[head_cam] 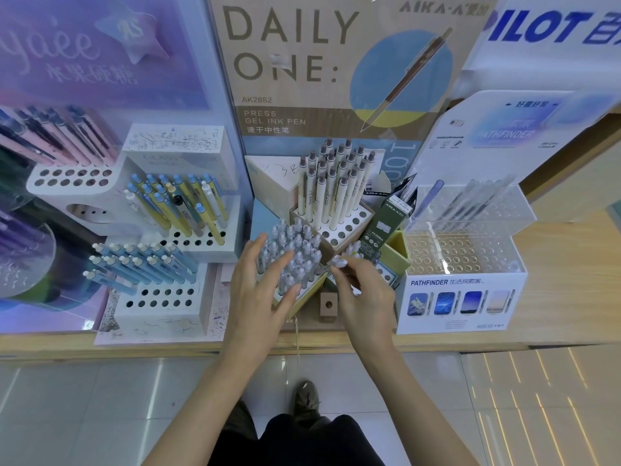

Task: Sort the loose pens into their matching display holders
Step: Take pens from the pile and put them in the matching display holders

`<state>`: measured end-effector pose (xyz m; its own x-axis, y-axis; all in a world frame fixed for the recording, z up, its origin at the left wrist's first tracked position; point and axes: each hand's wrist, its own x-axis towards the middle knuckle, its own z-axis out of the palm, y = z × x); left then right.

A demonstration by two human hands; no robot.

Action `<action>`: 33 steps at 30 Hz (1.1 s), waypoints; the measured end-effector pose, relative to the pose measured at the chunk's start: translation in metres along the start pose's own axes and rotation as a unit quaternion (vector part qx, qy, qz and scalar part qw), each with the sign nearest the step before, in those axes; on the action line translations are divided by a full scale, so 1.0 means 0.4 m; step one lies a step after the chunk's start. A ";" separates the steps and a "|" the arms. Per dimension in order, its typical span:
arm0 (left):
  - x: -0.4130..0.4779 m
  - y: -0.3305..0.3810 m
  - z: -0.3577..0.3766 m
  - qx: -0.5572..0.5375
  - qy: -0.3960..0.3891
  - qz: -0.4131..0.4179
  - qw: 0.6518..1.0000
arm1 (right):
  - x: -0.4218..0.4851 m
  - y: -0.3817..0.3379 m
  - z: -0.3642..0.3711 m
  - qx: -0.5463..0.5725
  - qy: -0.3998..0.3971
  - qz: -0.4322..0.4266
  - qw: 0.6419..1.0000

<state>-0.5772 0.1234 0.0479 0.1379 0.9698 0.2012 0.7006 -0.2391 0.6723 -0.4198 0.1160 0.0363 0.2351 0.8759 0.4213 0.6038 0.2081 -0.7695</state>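
The left hand (258, 294) is reaching in from the near side with its fingers (280, 264) spread and straight, lying across the tops of a dense cluster of grey translucent pens (297, 242) that are standing upright in a tan-edged holder (304, 302) at the middle of the wooden tabletop (554, 264). Just to the right of that cluster, the right hand (364, 297) is pinching a loose pen (337, 263) with a pale clear top between thumb and fingertips, holding it at the cluster's right edge, close to the left hand but apart from it. Farther back, cream pens with brown caps (336, 183) are standing in a white perforated holder (346, 227), whose near holes are showing open. A dark green box (383, 227) is leaning just right of them. To the far right, a clear acrylic rack (470, 250) is sitting above a white box printed PATHFINDER (463, 297), with a few clear pens tilting at its back. On the left, yellow-and-blue pens (188, 203) are leaning in one white stand, and light blue pens (141, 264) are leaning in a nearer one. A tall card reading DAILY ONE (289, 45) is standing behind the middle display.
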 end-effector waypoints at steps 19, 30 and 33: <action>0.027 0.011 0.003 0.224 -0.044 0.154 0.961 | 0.027 -0.021 0.010 0.013 -0.085 0.076 0.993; 0.021 0.002 0.002 0.171 -0.063 0.128 0.975 | 0.077 -0.029 0.004 -0.131 -0.124 -0.009 0.983; 0.022 0.003 0.004 0.171 -0.064 0.128 0.975 | 0.069 -0.025 -0.018 -0.065 -0.124 -0.028 0.990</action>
<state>-0.5740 0.1317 0.0494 0.4097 0.8837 0.2265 0.8208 -0.4654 0.3312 -0.4138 0.1350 0.0591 0.0138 0.9480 0.3181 0.7074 0.2156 -0.6732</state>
